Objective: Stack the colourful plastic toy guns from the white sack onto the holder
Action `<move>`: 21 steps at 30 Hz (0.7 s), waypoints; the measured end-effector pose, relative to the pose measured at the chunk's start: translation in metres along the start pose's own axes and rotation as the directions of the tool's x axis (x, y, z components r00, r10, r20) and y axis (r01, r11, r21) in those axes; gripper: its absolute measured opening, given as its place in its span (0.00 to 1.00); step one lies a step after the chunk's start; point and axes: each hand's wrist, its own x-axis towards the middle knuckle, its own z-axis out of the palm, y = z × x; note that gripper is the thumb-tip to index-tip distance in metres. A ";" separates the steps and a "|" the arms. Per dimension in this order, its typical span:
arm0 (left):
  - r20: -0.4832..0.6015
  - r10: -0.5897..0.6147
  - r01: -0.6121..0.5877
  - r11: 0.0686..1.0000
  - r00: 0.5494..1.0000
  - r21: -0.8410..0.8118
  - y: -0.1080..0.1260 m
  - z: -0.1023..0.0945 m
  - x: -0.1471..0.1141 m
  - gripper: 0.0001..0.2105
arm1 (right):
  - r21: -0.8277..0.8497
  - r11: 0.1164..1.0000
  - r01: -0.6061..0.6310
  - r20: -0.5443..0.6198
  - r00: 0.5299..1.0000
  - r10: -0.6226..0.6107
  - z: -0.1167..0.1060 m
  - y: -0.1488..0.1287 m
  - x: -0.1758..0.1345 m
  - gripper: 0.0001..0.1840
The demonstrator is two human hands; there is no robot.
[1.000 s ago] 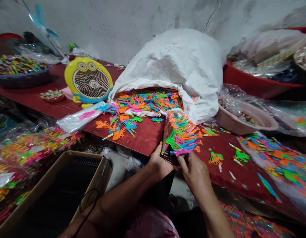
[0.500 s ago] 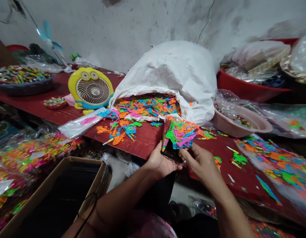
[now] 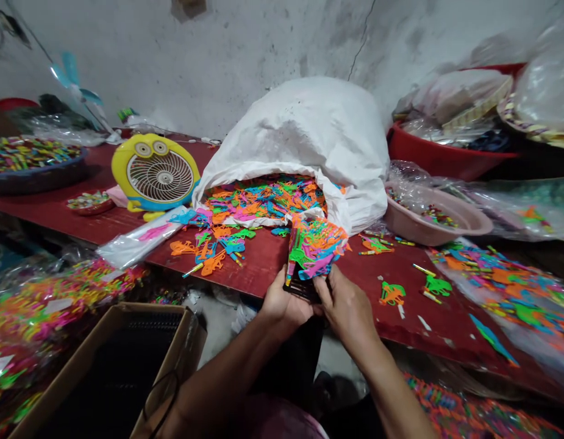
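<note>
My left hand cups the underside of a small black slotted holder. Colourful flat plastic toy pieces stand packed in it, fanned out at the top in green, pink, orange and blue. The fingers of my right hand close on the holder's right lower side, just under the pieces; its fingertips are partly hidden. Right behind the holder, a big white sack lies with its mouth towards me, full of similar loose pieces. More pieces are scattered on the red table left of the holder.
A yellow fan stands left of the sack. At right are a pink basin, a red tub and a bag of pieces. A cardboard box with black contents sits below the table edge at left.
The holder and both hands appear a little further left and lower, while the whole view has shifted slightly. Both hands keep their hold on it.
</note>
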 end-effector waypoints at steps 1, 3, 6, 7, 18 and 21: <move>0.004 0.004 -0.004 1.000 1.000 -0.011 0.001 0.001 0.000 0.28 | -0.009 1.000 -0.010 0.015 1.000 0.010 -0.001 -0.001 0.001 0.15; 0.001 -0.001 0.001 1.000 1.000 -0.020 0.003 0.003 0.000 0.27 | -0.005 0.999 -0.033 0.059 0.998 0.033 -0.005 -0.003 0.004 0.15; -0.015 -0.050 0.050 0.998 0.999 0.043 0.012 0.006 -0.002 0.27 | 0.176 0.984 -0.033 0.126 0.992 0.011 -0.016 0.005 0.005 0.14; -0.023 -0.062 0.063 0.995 0.998 0.075 0.016 0.007 -0.003 0.27 | 0.284 0.958 -0.042 0.133 0.991 0.004 -0.019 0.012 0.005 0.15; -0.107 -0.039 0.058 0.982 0.993 0.179 0.042 0.004 -0.014 0.22 | 0.113 0.908 -0.404 0.151 0.910 0.386 0.037 0.101 0.029 0.13; -0.107 -0.034 0.054 0.982 0.994 0.183 0.042 0.005 -0.012 0.22 | -0.090 0.946 -0.312 0.151 0.935 0.323 0.043 0.085 0.048 0.13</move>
